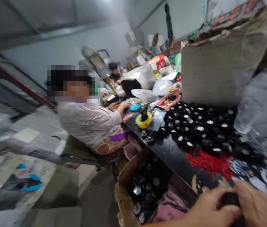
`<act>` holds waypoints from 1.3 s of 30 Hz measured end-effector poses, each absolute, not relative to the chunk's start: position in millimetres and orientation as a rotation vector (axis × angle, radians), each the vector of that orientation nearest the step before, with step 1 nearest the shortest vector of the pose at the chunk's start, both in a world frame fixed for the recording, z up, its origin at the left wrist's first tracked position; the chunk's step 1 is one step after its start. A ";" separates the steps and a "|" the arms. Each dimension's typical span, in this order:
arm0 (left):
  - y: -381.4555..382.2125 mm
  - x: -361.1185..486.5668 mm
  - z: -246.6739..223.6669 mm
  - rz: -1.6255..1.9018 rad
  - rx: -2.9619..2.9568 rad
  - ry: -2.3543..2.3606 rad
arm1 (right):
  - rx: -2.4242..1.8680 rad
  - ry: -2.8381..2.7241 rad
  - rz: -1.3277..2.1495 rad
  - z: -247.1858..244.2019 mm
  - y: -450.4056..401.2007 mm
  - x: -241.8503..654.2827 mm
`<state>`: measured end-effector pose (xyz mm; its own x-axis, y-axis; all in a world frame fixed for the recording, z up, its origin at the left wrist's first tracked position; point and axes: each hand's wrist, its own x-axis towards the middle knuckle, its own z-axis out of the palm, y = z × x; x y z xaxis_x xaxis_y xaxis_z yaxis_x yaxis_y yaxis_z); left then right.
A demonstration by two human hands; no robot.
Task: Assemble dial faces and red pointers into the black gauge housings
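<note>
At the lower right, my left hand (210, 206) and my right hand (257, 203) are closed together around a black round part (230, 199). Fingers cover most of the part, so its exact kind cannot be made out. Just beyond my hands lies a pile of thin red pieces (210, 162) on the dark table (168, 151). White-and-black printed dials (239, 167) lie at the right, close to my right hand. Behind these stand rows of black round parts (199, 129), many with a pale spot on them.
Below the table edge, an open cardboard box (124, 189) holds several black round pieces and pink cloth. Yellow tape (144, 120) and a pink tray (168, 101) sit farther along. A large carton (216, 72) stands behind. A co-worker in a striped shirt (88, 123) sits at left.
</note>
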<state>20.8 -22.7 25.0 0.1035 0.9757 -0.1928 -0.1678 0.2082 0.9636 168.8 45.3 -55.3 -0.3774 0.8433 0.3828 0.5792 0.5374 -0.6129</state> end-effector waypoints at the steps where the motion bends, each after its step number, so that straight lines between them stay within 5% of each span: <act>1: -21.4 21.7 27.3 1.112 0.992 1.143 | -1.170 -2.103 0.494 -37.0 42.0 162.0; 5: -30.5 -3.9 21.9 1.058 0.939 1.282 | -1.190 -2.141 0.688 12.4 41.2 135.3; 12: -85.9 -127.9 -28.2 0.951 1.176 2.080 | -1.265 -2.062 1.210 15.5 33.4 140.6; 18: 4.6 -136.9 -20.2 1.094 1.396 2.100 | -1.044 -2.275 1.365 17.5 28.4 117.5; 25: 97.2 -127.9 -23.8 1.251 1.302 2.048 | -1.227 -2.249 1.294 18.9 19.6 133.3; 31: 62.4 -116.1 -21.2 1.571 0.887 1.555 | -1.439 -2.182 0.992 14.9 46.3 160.7; 35: 30.5 -85.0 -8.0 1.489 0.557 1.162 | -1.781 -2.157 0.434 9.4 83.9 175.4; 39: 14.0 -49.8 -3.7 1.402 0.460 1.146 | -1.778 -2.210 0.323 7.5 100.9 171.8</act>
